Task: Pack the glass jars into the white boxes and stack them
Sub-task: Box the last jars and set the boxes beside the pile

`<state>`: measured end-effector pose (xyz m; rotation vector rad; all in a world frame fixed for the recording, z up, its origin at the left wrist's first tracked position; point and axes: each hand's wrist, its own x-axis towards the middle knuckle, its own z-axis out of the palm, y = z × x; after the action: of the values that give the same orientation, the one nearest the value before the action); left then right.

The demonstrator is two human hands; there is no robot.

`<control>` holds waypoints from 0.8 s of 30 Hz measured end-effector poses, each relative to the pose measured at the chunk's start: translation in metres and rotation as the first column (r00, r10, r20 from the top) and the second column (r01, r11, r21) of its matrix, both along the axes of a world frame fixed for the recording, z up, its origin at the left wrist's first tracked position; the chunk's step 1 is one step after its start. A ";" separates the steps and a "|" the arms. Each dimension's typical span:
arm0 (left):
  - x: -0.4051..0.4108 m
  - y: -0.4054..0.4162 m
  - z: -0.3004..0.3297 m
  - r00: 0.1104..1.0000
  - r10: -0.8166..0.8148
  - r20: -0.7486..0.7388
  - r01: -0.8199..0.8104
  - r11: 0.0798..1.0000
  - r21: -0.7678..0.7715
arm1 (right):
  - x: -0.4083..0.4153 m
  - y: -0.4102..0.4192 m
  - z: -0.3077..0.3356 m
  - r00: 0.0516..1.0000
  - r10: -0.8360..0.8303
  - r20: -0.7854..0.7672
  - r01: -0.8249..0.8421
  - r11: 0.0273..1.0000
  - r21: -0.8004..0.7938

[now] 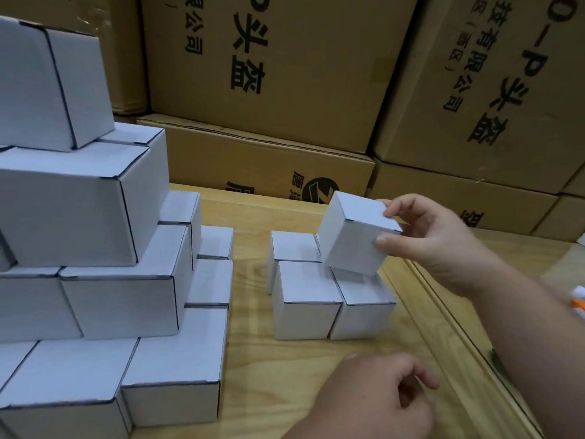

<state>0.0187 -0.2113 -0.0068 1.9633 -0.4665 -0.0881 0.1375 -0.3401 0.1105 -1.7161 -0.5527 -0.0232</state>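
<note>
My right hand (433, 245) grips a closed white box (351, 239) by its right side, thumb on the front face and fingers on top. The box is tilted and hangs just above a small group of three closed white boxes (304, 299) on the wooden table (253, 359). A tall stepped stack of closed white boxes (95, 248) fills the left side. My left hand (376, 397) hovers low over the table in front, fingers loosely curled, holding nothing. No glass jar is visible.
Large brown cardboard cartons (285, 74) with black print stand stacked along the back, close behind the table. A wooden ledge (443, 312) runs along the table's right edge. An orange and white object (577, 304) shows at the far right edge.
</note>
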 end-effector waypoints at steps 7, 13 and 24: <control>0.001 0.002 0.005 0.998 -0.062 -0.032 0.061 0.998 -0.013 | 0.018 0.018 -0.013 0.991 0.094 -0.090 -0.099 0.994 -0.044; 0.004 0.003 0.002 0.997 -0.072 -0.009 0.072 0.997 -0.018 | 0.025 0.012 -0.012 0.985 0.118 -0.122 -0.134 0.983 -0.127; 0.003 -0.001 -0.006 1.000 0.022 0.007 -0.022 1.000 -0.017 | -0.083 -0.019 -0.107 0.786 -0.614 -0.074 0.618 0.782 0.081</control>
<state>0.0212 -0.2124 -0.0128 1.9521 -0.4487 -0.0628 0.0545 -0.3588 0.0039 -1.7256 0.0707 -0.4770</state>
